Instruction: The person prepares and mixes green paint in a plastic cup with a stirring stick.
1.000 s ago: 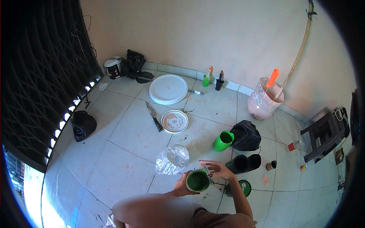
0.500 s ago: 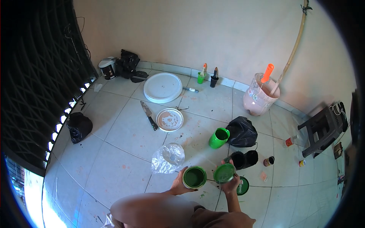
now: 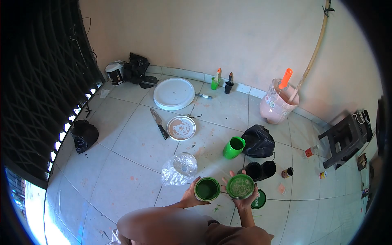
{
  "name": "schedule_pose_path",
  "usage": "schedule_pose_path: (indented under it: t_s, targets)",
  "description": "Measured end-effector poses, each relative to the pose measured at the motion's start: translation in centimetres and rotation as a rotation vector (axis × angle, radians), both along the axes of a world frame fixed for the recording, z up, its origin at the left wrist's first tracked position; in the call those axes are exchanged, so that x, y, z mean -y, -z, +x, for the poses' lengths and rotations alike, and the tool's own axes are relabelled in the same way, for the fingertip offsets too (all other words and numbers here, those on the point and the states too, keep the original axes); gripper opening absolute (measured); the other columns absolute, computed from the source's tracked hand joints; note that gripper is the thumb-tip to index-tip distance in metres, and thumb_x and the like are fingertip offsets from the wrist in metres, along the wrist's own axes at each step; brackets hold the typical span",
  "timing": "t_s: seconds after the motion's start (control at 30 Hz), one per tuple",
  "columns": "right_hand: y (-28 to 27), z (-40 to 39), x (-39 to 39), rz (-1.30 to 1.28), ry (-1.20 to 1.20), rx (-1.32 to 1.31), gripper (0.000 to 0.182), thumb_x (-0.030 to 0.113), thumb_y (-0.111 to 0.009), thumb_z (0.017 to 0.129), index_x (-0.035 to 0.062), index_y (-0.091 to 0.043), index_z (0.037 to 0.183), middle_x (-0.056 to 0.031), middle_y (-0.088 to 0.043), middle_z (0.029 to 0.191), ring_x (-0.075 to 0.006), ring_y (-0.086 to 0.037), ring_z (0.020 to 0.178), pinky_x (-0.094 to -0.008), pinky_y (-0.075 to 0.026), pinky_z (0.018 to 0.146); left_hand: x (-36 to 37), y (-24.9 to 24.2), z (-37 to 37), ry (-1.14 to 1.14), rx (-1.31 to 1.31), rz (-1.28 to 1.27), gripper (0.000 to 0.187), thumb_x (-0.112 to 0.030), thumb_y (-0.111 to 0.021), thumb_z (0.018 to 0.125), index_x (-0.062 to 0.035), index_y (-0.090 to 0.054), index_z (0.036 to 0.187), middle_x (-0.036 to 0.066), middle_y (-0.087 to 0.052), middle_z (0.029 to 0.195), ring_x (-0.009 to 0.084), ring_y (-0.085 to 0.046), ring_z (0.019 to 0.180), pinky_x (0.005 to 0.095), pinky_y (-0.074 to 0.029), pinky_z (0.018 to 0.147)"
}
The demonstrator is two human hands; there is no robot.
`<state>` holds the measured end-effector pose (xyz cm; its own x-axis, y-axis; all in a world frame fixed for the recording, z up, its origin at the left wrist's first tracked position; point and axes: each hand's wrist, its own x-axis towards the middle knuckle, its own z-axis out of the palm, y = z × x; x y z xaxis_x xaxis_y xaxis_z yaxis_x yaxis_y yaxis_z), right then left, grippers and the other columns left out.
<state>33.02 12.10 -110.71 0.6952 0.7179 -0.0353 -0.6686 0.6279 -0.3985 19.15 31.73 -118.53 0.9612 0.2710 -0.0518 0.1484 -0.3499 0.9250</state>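
My left hand (image 3: 190, 197) grips the side of an open paint can (image 3: 207, 189), with dark green paint visible inside. Just to its right, my right hand (image 3: 244, 203) holds a round green lid (image 3: 240, 186), its greyish, smeared face turned up toward me. Some fingers show spread past the lid's left edge; the palm behind it is hidden. A second green lid (image 3: 259, 199) with white lettering lies on the floor by my right wrist. Dark open containers (image 3: 255, 171) stand just beyond the right hand, and a green container (image 3: 234, 148) stands farther off.
Crumpled clear plastic (image 3: 179, 169), a knife (image 3: 159, 123) and a white lid (image 3: 181, 128) lie ahead on the tiles. A black bag (image 3: 259, 141) sits to the right. Near the wall are two brushes in small cups (image 3: 215, 83), a pinkish bucket (image 3: 275, 108) and a dark stool (image 3: 347, 139).
The lid in my right hand has tipped to face me more fully, and its fingers have spread at the left. The paint can stays nearly in place.
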Motion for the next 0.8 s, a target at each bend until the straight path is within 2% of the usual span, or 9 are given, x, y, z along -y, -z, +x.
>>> schedule_pose_path:
  t_s: [0.13, 0.23, 0.33, 0.43, 0.6, 0.67, 0.73, 0.77, 0.8]
  targets:
    - [-2.5, -0.4, -0.8, 0.137, -0.098, 0.009, 0.082, 0.065, -0.054, 0.079, 0.0228, -0.031, 0.146, -0.0223, -0.024, 0.151, -0.0561, -0.018, 0.136, -0.0723, -0.032, 0.1, -0.5, -0.8, -1.4, 0.02, 0.013, 0.154, 0.129, -0.047, -0.087, 0.058, 0.0043, -0.009, 0.146, 0.028, -0.022, 0.148, 0.0404, -0.027, 0.138, 0.0445, -0.029, 0.112]
    - [-4.3, -0.7, -1.3, 0.212, -0.148, -0.023, 0.084, 0.067, -0.056, 0.079, 0.0243, -0.031, 0.146, -0.0234, -0.027, 0.149, -0.0558, -0.016, 0.136, -0.0743, -0.032, 0.098, -0.2, -1.0, -3.0, 0.035, 0.259, 0.275, 0.122, -0.047, -0.085, 0.062, 0.0071, -0.012, 0.144, 0.03, -0.018, 0.148, 0.0456, -0.019, 0.139, 0.048, -0.024, 0.113]
    - [-5.4, -1.2, -2.0, 0.204, -0.145, 0.049, 0.085, 0.067, -0.052, 0.08, 0.0255, -0.025, 0.149, -0.0232, -0.027, 0.149, -0.0534, -0.017, 0.137, -0.0729, -0.032, 0.099, 0.9, -3.0, -2.7, -0.083, 0.496, 0.275, 0.115, -0.046, -0.083, 0.065, 0.0054, -0.017, 0.143, 0.029, -0.021, 0.147, 0.0473, -0.021, 0.137, 0.0531, -0.022, 0.113]
    - [-6.2, -1.5, -2.6, 0.17, -0.158, 0.09, 0.084, 0.064, -0.049, 0.083, 0.0253, -0.019, 0.151, -0.023, -0.027, 0.15, -0.0505, -0.02, 0.138, -0.0709, -0.031, 0.102, 0.8, -7.2, -1.1, -0.133, 0.662, 0.318, 0.117, -0.052, -0.084, 0.062, 0.0046, -0.02, 0.142, 0.027, -0.023, 0.146, 0.0465, -0.023, 0.136, 0.0604, -0.017, 0.111]
    - [-6.0, -1.9, -2.9, 0.062, -0.252, 0.02, 0.079, 0.056, -0.044, 0.089, 0.0227, -0.012, 0.153, -0.0221, -0.028, 0.15, -0.0487, -0.027, 0.137, -0.07, -0.03, 0.102, -1.6, -18.5, 1.0, 0.193, 0.376, 0.561, 0.132, -0.064, -0.082, 0.054, 0.0029, -0.014, 0.146, 0.021, -0.018, 0.152, 0.047, -0.014, 0.14, 0.0734, -0.008, 0.104]
    - [-5.4, -2.2, -2.9, 0.033, -0.298, 0.0, 0.075, 0.052, -0.041, 0.092, 0.0209, -0.01, 0.153, -0.0204, -0.029, 0.151, -0.0473, -0.031, 0.135, -0.0688, -0.03, 0.103, -2.0, -20.2, 1.5, 0.334, 0.257, 0.611, 0.135, -0.065, -0.081, 0.054, 0.0014, -0.011, 0.147, 0.019, -0.015, 0.154, 0.0462, -0.01, 0.141, 0.076, -0.005, 0.103]
    - [-3.6, -2.9, -2.6, 0.249, -0.319, -0.294, 0.072, 0.049, -0.039, 0.094, 0.0194, -0.011, 0.153, -0.0176, -0.03, 0.151, -0.0415, -0.035, 0.135, -0.0628, -0.033, 0.105, -2.2, -21.0, 1.8, 0.466, 0.198, 0.671, 0.136, -0.064, -0.08, 0.054, -0.0003, -0.008, 0.149, 0.017, -0.013, 0.156, 0.0445, -0.006, 0.143, 0.0772, -0.004, 0.102]
    - [-3.0, -3.1, -2.4, 0.355, -0.327, -0.441, 0.071, 0.047, -0.039, 0.095, 0.0187, -0.011, 0.153, -0.0162, -0.03, 0.151, -0.0386, -0.037, 0.135, -0.0598, -0.034, 0.106, -2.1, -21.5, 2.0, 0.511, 0.194, 0.693, 0.135, -0.067, -0.08, 0.054, 0.0008, -0.01, 0.148, 0.017, -0.019, 0.154, 0.044, -0.008, 0.143, 0.0798, -0.007, 0.098]
    - [-2.5, -3.1, -2.3, 0.218, -0.318, -0.349, 0.067, 0.046, -0.037, 0.096, 0.0143, -0.017, 0.151, -0.016, -0.034, 0.149, -0.0355, -0.042, 0.132, -0.0547, -0.038, 0.105, -2.0, -21.3, 2.1, 0.536, 0.189, 0.693, 0.134, -0.064, -0.081, 0.054, -0.0006, -0.009, 0.149, 0.016, -0.018, 0.154, 0.0426, -0.008, 0.143, 0.0788, -0.006, 0.099]
